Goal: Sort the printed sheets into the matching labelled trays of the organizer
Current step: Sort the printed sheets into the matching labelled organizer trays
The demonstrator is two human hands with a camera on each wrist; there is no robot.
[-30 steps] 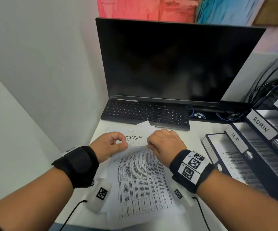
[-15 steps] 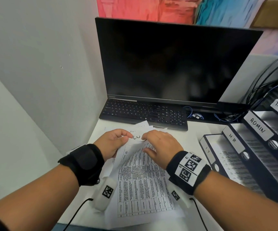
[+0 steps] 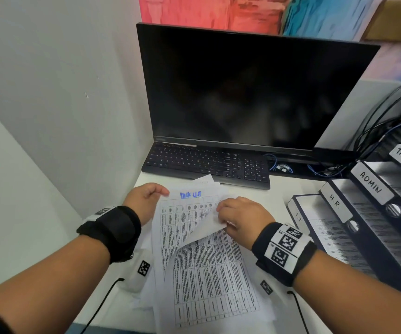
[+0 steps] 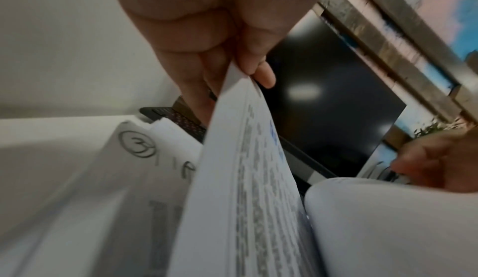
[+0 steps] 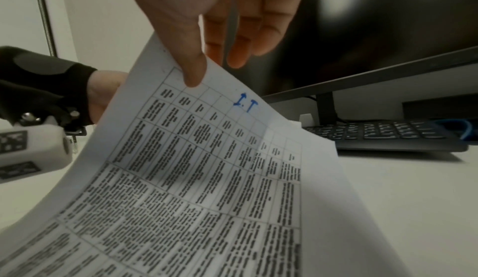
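Top sheet point(image 3: 194, 233) peeled back, task-list sheet point(image 3: 187, 208) uncovered

White desk point(image 3: 291, 189), grey wall point(image 3: 62, 92), painting point(image 3: 218, 10).

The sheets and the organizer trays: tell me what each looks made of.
The sheets: thin white paper, matte; the one the right hand pinches curls over, and the left hand pinches another.
The organizer trays: probably hard plastic, dark with a slight sheen, with white matte labels; the material can't be confirmed from here.
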